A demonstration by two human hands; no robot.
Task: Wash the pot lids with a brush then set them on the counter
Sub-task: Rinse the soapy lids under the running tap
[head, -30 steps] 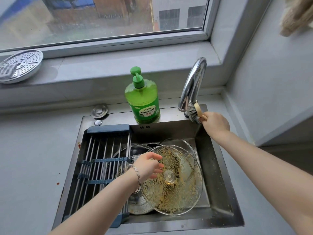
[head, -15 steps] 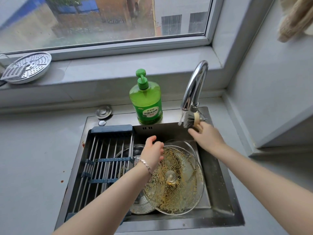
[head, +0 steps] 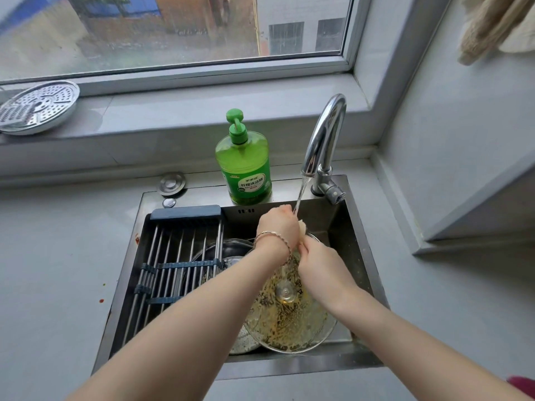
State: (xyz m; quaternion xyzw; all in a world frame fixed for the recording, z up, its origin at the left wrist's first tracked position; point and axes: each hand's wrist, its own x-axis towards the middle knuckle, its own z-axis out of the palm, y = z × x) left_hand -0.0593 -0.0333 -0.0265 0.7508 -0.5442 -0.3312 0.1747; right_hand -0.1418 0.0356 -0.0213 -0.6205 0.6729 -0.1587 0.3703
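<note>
Head view: a dirty glass lid leans in the sink at its 5 o'clock corner. It is tilted, its knob faces up toward the camera, and its high edge points to 12 o'clock. It overlaps a metal lid at its 8 o'clock. Another glass lid lies partly under the rack.

Both hands meet above the lid's high edge, under the water from the faucet. The left hand shows its back, with its fingers curled away, so I cannot tell what they hold. The right hand has its fingers closed on the brush. Only a pale bit of the brush shows between the hands, so its long axis is hidden.

A green soap bottle stands upright at the sink's 12 o'clock edge. The grey tabletop surrounds the sink.
</note>
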